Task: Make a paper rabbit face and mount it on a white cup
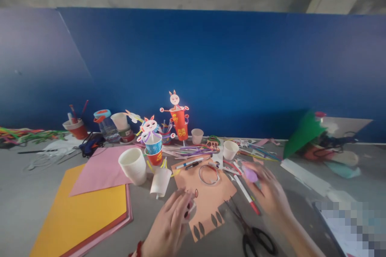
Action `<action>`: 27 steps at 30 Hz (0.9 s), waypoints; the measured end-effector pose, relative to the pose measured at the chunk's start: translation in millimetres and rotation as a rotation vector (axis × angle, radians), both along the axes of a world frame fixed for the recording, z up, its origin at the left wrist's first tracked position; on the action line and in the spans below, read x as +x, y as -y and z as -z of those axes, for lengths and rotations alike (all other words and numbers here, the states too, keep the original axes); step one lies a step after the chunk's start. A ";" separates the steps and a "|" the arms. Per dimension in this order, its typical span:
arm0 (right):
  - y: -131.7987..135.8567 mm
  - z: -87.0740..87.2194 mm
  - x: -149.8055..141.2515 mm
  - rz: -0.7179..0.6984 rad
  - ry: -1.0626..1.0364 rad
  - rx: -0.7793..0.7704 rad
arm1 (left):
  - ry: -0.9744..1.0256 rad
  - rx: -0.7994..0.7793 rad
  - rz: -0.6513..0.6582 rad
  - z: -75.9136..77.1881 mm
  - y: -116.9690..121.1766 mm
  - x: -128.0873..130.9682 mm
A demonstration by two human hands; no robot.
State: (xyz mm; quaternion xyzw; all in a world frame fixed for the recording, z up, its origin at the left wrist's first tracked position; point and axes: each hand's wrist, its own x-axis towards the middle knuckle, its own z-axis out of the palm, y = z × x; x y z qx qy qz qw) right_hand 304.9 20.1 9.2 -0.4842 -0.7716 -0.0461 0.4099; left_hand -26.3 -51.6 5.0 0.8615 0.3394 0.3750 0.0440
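My left hand point(172, 219) is closed around a small white paper cut-out point(189, 211) with dark eye shapes on it, partly hidden by the fingers. It hovers over an orange paper sheet point(208, 204) with leaf-shaped holes along its near edge. My right hand point(268, 188), slightly blurred, has its fingers curled round a small purple object point(251, 174) whose kind I cannot make out. Just left of that hand lies a white marker with a red end point(246, 194). Black-handled scissors point(250, 231) rest partly open between the hands.
A white cup point(132, 165) and a tipped paper cup point(160, 182) stand left of the orange sheet. Behind are two rabbit-headed cup figures, one on a red cup point(180, 126), one on a blue cup point(153, 144). Yellow paper point(81, 209) lies left; green paper point(301, 132) stands right.
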 end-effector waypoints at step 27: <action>69.5 13.0 -105.6 -0.489 -0.673 -0.910 | -0.049 -0.088 0.158 -28.9 -1.7 -5.7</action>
